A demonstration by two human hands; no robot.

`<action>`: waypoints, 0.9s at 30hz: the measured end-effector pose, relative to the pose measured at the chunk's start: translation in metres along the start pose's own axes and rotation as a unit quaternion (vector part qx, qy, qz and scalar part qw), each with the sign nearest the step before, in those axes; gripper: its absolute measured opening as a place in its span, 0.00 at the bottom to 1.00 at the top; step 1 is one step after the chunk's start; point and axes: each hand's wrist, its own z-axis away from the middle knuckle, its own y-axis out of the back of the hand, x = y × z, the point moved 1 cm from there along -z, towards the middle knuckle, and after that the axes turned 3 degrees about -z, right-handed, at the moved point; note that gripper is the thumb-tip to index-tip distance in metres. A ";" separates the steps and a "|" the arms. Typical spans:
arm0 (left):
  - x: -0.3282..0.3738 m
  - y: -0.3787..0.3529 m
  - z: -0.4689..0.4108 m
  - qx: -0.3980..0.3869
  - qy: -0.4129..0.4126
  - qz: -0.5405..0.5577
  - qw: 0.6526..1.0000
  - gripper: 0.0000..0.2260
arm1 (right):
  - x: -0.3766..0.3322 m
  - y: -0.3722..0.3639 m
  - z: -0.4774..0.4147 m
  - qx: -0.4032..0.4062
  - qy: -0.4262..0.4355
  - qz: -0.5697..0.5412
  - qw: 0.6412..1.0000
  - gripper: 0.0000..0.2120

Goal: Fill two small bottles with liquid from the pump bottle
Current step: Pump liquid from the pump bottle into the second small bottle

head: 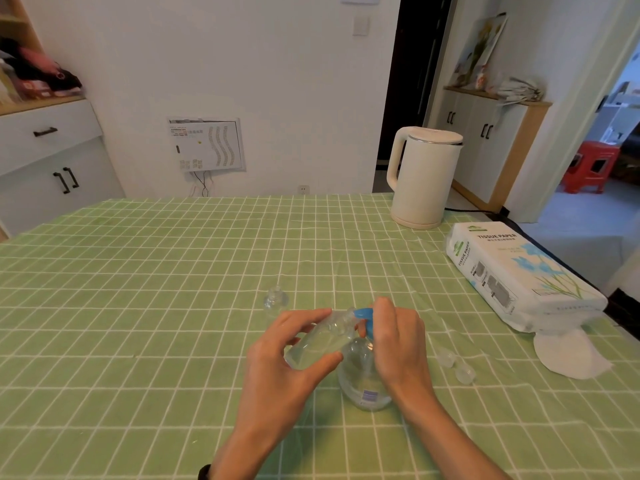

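Gripping a small clear bottle (313, 342) between thumb and curled fingers, the left hand (277, 368) held it tilted well over. Its mouth pointed up and to the right, right at the spout of the blue pump head (364, 317). How full it was could not be told through the clear plastic.

The right hand (398, 341) sat on top of the pump bottle (363, 379), with its fingers curled down over the blue pump head. The pump bottle stood upright on the worktop (138, 306), which was covered in a green checked cloth. It stood near the front edge, between the two wrists, and clear liquid showed in its lower part.

A second small bottle (275, 301) stood upright and uncapped on the cloth, just beyond the left hand and not touched by either hand. Two small clear caps (456, 367) lay side by side to the right of the pump bottle.

Farther back on the right stood a cream kettle (420, 178). In front of it, along the right edge, lay a pack of tissue paper (519, 275) with a loose white tissue (568, 355) at its near end.
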 end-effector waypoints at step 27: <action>0.001 0.001 0.000 -0.001 0.017 0.003 1.000 0.23 | 0.000 -0.003 0.002 -0.006 -0.053 -0.031 0.998 0.32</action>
